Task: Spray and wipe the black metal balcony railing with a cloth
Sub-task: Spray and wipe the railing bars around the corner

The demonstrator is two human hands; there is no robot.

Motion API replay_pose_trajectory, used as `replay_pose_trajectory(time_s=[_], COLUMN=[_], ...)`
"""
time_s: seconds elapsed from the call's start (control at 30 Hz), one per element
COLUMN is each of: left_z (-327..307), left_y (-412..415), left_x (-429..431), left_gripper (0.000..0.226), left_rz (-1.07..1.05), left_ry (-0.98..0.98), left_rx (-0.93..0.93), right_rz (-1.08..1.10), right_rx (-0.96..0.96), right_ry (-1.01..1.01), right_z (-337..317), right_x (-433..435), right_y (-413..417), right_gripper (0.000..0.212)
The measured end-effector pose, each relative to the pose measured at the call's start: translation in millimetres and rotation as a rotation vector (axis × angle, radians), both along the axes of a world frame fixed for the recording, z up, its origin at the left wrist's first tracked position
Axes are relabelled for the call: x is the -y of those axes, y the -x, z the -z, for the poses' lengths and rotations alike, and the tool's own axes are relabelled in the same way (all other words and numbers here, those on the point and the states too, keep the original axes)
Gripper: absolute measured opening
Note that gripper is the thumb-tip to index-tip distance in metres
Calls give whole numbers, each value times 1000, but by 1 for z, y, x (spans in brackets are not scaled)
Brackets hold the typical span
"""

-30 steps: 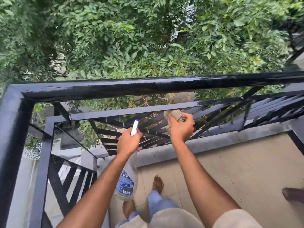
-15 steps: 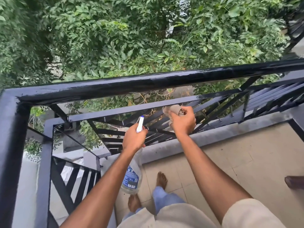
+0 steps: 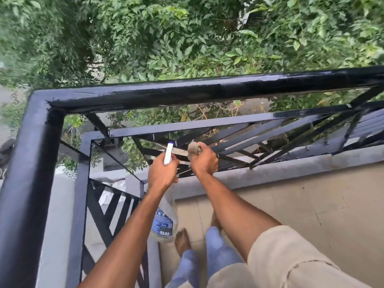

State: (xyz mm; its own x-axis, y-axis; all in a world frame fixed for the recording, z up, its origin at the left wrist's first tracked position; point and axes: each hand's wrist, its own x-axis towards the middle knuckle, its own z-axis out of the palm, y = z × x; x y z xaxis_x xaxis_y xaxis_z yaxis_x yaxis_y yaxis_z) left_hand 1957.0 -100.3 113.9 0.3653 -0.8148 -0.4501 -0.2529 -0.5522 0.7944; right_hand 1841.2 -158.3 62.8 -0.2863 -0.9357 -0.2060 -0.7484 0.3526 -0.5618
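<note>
Closer together now, left hand (image 3: 161,173) grips spray bottle (image 3: 164,221), right hand (image 3: 204,163) clutches cloth (image 3: 192,149), seemingly against railing (image 3: 207,91).

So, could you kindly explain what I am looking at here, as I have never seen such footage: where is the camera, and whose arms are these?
There is no machine here. A person wears a wide-angle camera on the head, looking forward and down, so you see their own two arms from above. The left hand grips a clear spray bottle by its neck, with the white nozzle sticking up above the fist. The right hand holds a crumpled beige cloth at the lower bars of the black metal balcony railing. Below are the tiled balcony floor and the person's bare foot. Beyond the railing are leafy trees.
</note>
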Motion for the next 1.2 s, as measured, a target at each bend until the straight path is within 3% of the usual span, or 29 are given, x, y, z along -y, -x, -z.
replay_pose_trajectory(time_s=[0.17, 0.27, 0.4, 0.5, 0.67, 0.87, 1.0, 1.2], left_z=[-6, -8, -9, -7, -6, -8, -9, -13], left_y=[-3, -1, -1, 0, 0, -1, -1, -3], left_x=[6, 8, 8, 6, 2, 4, 6, 6], left_gripper=[11, 9, 9, 10, 13, 12, 11, 15], left_rz=[-24, 6, 35, 56, 73, 55, 61, 55], left_ry=[25, 31, 25, 9, 9, 32, 40, 41], left_rx=[-30, -21, 2, 15, -1, -7, 1, 8], right_rz=[-294, -262, -173, -189, -177, -325, -409, -570], right_rx=[-73, -170, 70, 193, -18, -18, -221, -290], right_ry=[49, -3, 46, 71, 10, 112, 71, 212], right_z=[-5, -3, -2, -4, -5, 0, -2, 1], right_x=[7, 11, 2, -3, 12, -3, 12, 0], right_y=[9, 19, -1, -4, 9, -2, 7, 15], right_gripper=[38, 33, 24, 34, 30, 32, 24, 47])
